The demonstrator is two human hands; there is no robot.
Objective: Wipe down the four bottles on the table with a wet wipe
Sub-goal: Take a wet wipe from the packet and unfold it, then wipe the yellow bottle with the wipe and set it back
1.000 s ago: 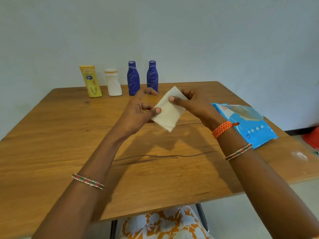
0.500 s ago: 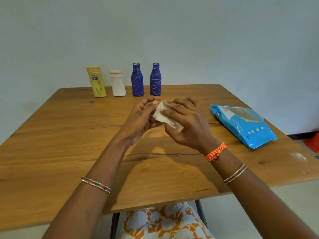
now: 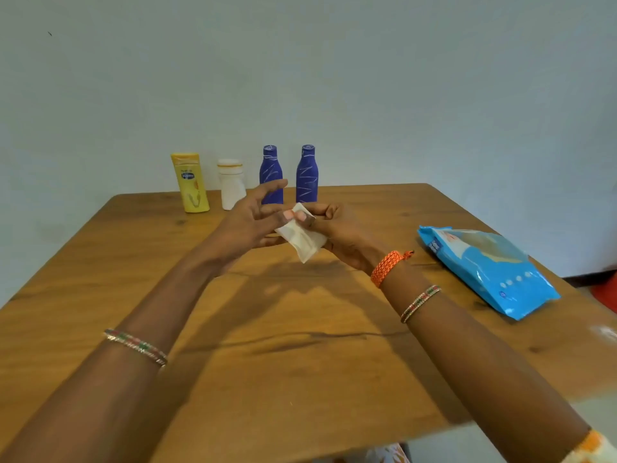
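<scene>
Right grip [image 3: 337,228] pinching folded wet wipe [image 3: 302,238], left grip [image 3: 250,222] alongside

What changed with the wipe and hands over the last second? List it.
The wet wipe, spread flat a second ago, is now folded small. The right hand pinches it; the left hand has opened its fingers, thumb still on it. The four bottles and blue wipe pack stayed put.
</scene>
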